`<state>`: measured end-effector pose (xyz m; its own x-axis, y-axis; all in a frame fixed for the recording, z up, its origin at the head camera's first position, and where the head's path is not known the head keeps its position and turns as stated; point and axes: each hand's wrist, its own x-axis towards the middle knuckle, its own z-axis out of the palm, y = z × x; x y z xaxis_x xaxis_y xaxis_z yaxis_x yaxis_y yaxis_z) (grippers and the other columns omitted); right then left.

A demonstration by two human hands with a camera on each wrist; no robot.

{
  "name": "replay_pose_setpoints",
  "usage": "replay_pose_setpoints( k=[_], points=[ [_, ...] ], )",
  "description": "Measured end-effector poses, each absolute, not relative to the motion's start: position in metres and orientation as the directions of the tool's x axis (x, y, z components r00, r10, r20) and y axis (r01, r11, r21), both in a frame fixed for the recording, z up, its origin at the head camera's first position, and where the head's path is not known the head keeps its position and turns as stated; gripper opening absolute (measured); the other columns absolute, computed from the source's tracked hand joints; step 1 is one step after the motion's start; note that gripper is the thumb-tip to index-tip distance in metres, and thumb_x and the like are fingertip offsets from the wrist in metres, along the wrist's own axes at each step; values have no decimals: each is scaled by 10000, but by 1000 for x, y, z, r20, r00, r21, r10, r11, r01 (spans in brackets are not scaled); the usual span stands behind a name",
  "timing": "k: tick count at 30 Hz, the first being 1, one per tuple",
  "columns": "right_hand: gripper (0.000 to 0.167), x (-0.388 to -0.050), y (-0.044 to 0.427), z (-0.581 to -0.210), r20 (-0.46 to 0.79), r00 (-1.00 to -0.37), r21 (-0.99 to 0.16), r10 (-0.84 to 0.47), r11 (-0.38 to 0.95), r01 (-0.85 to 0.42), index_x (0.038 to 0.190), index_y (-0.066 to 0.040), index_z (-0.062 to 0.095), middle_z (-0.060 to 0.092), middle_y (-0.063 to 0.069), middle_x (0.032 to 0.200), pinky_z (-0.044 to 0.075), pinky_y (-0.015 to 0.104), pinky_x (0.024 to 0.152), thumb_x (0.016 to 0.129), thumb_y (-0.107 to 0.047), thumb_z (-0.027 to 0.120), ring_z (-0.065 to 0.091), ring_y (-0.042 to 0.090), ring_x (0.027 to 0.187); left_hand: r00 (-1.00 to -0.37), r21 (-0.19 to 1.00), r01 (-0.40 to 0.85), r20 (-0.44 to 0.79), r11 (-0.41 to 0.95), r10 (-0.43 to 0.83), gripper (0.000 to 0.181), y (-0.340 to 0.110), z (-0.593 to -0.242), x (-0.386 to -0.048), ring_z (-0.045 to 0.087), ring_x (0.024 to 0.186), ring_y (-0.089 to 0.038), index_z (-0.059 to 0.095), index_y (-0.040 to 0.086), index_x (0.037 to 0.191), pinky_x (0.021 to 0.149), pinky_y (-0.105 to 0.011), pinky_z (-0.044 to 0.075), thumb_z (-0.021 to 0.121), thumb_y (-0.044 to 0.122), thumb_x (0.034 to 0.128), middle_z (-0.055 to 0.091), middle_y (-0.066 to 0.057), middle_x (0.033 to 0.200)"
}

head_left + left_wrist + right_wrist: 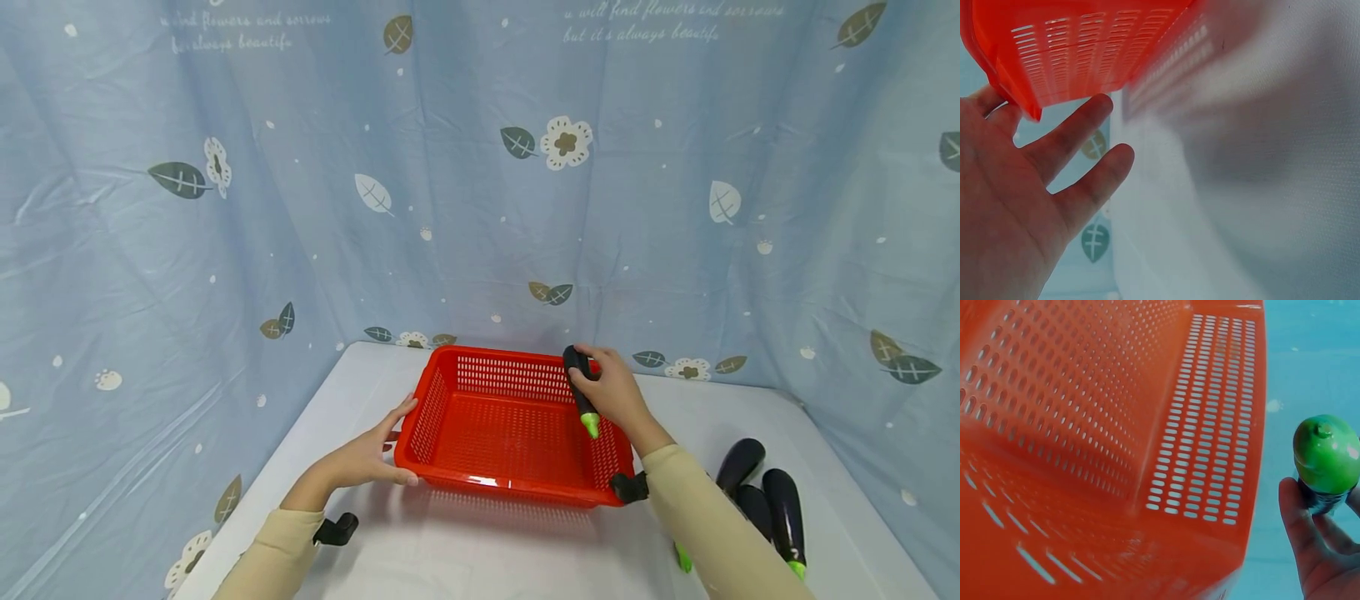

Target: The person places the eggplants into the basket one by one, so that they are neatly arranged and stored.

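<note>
A red plastic basket [510, 429] with slotted walls stands on the white table, and its floor is bare. My left hand [363, 458] touches the basket's left front corner with spread fingers; in the left wrist view, two fingers [1079, 137] stretch out below the rim. My right hand [617, 390] pinches an eggplant [581, 390] over the basket's back right part. Its green stem end [591, 423] points down toward the front. In the right wrist view, that green cap [1329, 453] shows beside the basket wall, between thumb and fingers.
Several dark eggplants [784, 510] lie on the table [817, 454] at the right, partly hidden by the right sleeve [705, 517]. A blue patterned curtain [465, 208] hangs behind and along the sides. Black wrist mounts [337, 529] sit under both forearms.
</note>
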<state>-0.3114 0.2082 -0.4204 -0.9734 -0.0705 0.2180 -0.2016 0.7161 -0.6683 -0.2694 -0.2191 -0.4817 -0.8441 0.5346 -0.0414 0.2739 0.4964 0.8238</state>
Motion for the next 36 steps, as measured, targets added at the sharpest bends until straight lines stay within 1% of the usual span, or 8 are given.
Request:
replay_pose_setpoints(
  k=[9,11,14,18,24,31,36],
  points=[
    [537,-316,200,-427,171,-980,-666,-100,722,-190,1505,-119,503,467,275,1423,596,445,770,1017,-307,628,633,377,1024,-845,817,286,-30,500,533,1197,-218,-479,-267,487,1334,-331,74,206,1648,1082,-530,433,886,336,779,24,-17,1714],
    [538,-317,198,-427,166,-980,-665,-111,722,-194,1502,-109,504,468,277,1425,595,453,788,1016,-303,629,628,381,1044,-847,816,281,-36,505,531,1201,-218,-479,-267,484,1337,-328,75,212,1648,1081,-524,436,888,353,775,24,-14,1714],
    [537,-319,196,-427,166,-978,-657,-125,726,-204,1494,-103,514,466,269,1442,581,486,847,1012,-308,635,605,392,1113,-850,816,270,-47,510,525,1210,-218,-479,-267,479,1342,-327,74,220,1649,1079,-520,442,891,368,769,25,-12,1714],
    [532,-322,193,-427,164,-978,-648,-132,733,-208,1484,-115,528,471,253,1453,561,517,894,1006,-317,644,584,404,1163,-852,818,265,-50,511,521,1212,-218,-479,-268,477,1342,-325,76,229,1649,1076,-520,443,894,363,765,28,-3,1714],
    [530,-325,190,-430,171,-973,-640,-156,733,-230,1481,-111,530,462,250,1478,496,570,993,1000,-293,656,524,432,1276,-853,814,267,-49,516,520,1215,-218,-480,-269,476,1345,-328,74,231,1649,1074,-524,449,895,369,765,28,-2,1714],
    [528,-327,187,-432,158,-973,-643,-168,731,-230,1479,-130,536,474,232,1467,532,537,953,998,-310,658,572,400,1219,-853,808,274,-46,521,520,1215,-219,-481,-270,481,1342,-325,75,233,1649,1071,-525,458,893,384,764,38,-13,1714],
    [518,-329,184,-431,151,-971,-653,-185,719,-239,1468,-117,546,490,228,1457,514,545,978,997,-301,661,553,402,1247,-852,812,274,-44,515,522,1215,-219,-482,-270,480,1343,-322,72,236,1650,1075,-519,454,894,377,765,34,-11,1714]
  ],
)
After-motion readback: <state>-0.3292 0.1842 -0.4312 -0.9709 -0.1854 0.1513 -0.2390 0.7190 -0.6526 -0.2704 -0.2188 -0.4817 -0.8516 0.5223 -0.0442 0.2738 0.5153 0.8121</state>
